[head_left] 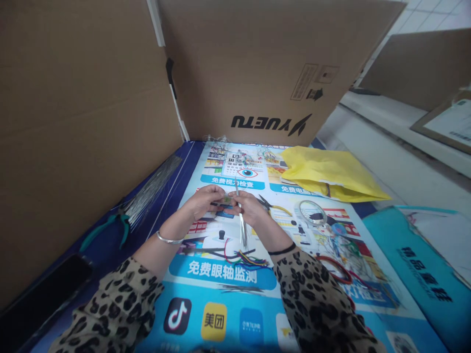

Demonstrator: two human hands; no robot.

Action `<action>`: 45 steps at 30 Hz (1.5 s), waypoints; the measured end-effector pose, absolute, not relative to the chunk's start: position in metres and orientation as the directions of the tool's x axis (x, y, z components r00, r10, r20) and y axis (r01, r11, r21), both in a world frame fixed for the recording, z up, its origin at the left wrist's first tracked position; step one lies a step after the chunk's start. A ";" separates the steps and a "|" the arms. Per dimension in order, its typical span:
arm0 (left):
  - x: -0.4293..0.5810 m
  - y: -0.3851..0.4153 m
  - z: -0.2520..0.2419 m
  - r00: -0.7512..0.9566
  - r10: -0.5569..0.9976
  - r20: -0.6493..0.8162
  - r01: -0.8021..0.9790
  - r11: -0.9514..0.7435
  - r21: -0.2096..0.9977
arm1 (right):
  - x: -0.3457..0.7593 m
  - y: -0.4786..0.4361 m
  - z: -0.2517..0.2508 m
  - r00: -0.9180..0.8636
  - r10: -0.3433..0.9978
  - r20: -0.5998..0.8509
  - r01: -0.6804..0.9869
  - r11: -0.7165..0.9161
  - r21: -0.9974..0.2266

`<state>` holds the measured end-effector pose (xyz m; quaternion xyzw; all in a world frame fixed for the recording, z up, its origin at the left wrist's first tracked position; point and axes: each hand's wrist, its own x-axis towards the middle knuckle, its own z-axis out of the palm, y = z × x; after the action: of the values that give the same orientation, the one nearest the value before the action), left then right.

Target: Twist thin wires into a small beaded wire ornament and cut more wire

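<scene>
My left hand [206,202] and my right hand [248,206] meet over the printed poster, fingers pinched together. Between their fingertips is a small greenish piece [227,200], too small to name. A slim silver strip [242,225], either tweezers or a bundle of thin wires, runs through my right hand and sticks out above and below it. Below the hands lie short coloured wires [248,258] and some thin dark wires [239,289]. Yellow-handled pliers [277,209] rest just beyond my right hand.
Cardboard panels [265,63] wall the left and back. Teal-handled pliers [106,230], a bundle of metal wires [156,189] and a black phone-like object [47,294] lie left. To the right are a wire coil [312,214], a yellow bag [327,169] and a teal bag [412,255].
</scene>
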<state>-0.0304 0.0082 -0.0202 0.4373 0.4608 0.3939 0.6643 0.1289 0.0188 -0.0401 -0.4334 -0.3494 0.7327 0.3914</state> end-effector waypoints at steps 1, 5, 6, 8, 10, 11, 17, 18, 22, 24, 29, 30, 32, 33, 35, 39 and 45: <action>-0.029 0.009 -0.022 0.244 0.939 -0.244 -0.006 0.253 0.967 | 0.130 0.020 -0.040 -0.307 0.881 -0.359 -0.272 -0.443 -0.854; -0.021 0.008 -0.033 0.167 0.983 -0.070 0.603 -0.046 0.797 | 0.137 0.027 -0.037 -0.171 0.923 -0.344 -0.277 -0.381 -0.882; -0.018 0.006 -0.035 0.165 0.985 -0.040 0.683 -0.084 0.725 | 0.140 0.030 -0.036 -0.129 0.931 -0.341 -0.268 -0.364 -0.892; -0.012 0.001 -0.037 0.161 0.987 -0.019 0.759 -0.112 0.641 | 0.147 0.035 -0.033 -0.067 0.940 -0.334 -0.231 -0.340 -0.912; -0.006 -0.006 -0.038 0.164 0.986 -0.012 0.824 -0.130 0.551 | 0.152 0.038 -0.030 -0.044 0.945 -0.325 -0.173 -0.327 -0.929; -0.004 -0.008 -0.037 0.167 0.986 -0.014 0.849 -0.137 0.509 | 0.154 0.038 -0.029 -0.043 0.946 -0.320 -0.137 -0.323 -0.936; -0.002 -0.013 -0.033 0.204 0.978 -0.042 0.925 -0.179 0.336 | 0.161 0.037 -0.022 -0.092 0.959 -0.269 0.215 -0.244 -0.946; -0.003 -0.013 -0.033 0.209 0.977 -0.048 0.930 -0.183 0.318 | 0.163 0.037 -0.020 -0.105 0.962 -0.253 0.300 -0.212 -0.930; -0.007 -0.008 -0.035 0.214 0.974 -0.076 0.945 -0.187 0.269 | 0.174 0.038 -0.008 -0.175 0.969 -0.173 0.633 -0.024 -0.774; -0.008 -0.006 -0.036 0.210 0.974 -0.087 0.950 -0.182 0.252 | 0.180 0.037 -0.003 -0.221 0.961 -0.168 0.756 0.060 -0.652; -0.010 -0.002 -0.038 0.195 0.975 -0.106 0.960 -0.168 0.223 | 0.186 0.032 0.002 -0.258 0.922 -0.288 0.927 0.152 -0.344; -0.010 -0.001 -0.038 0.192 0.976 -0.108 0.961 -0.164 0.221 | 0.186 0.031 0.001 -0.257 0.916 -0.309 0.941 0.163 -0.298; -0.011 0.000 -0.037 0.185 0.976 -0.111 0.962 -0.157 0.223 | 0.183 0.030 0.000 -0.251 0.909 -0.332 0.956 0.180 -0.231; -0.011 0.000 -0.037 0.183 0.977 -0.111 0.962 -0.154 0.226 | 0.181 0.030 -0.002 -0.247 0.909 -0.335 0.960 0.184 -0.209; -0.012 0.001 -0.036 0.181 0.977 -0.108 0.959 -0.152 0.238 | 0.175 0.030 -0.006 -0.244 0.914 -0.323 0.963 0.189 -0.192; -0.013 0.001 -0.033 0.189 0.979 -0.072 0.948 -0.163 0.272 | 0.163 0.031 -0.017 -0.267 0.931 -0.250 0.946 0.203 -0.254; -0.007 -0.003 -0.024 0.206 0.978 0.045 0.918 -0.209 0.337 | 0.156 0.030 -0.013 -0.288 0.958 -0.014 0.867 0.254 -0.428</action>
<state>-0.0067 -0.0032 -0.0240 0.7673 0.6176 0.1252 0.1188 0.1556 0.0296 -0.0134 -0.5835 -0.7819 0.1799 0.1254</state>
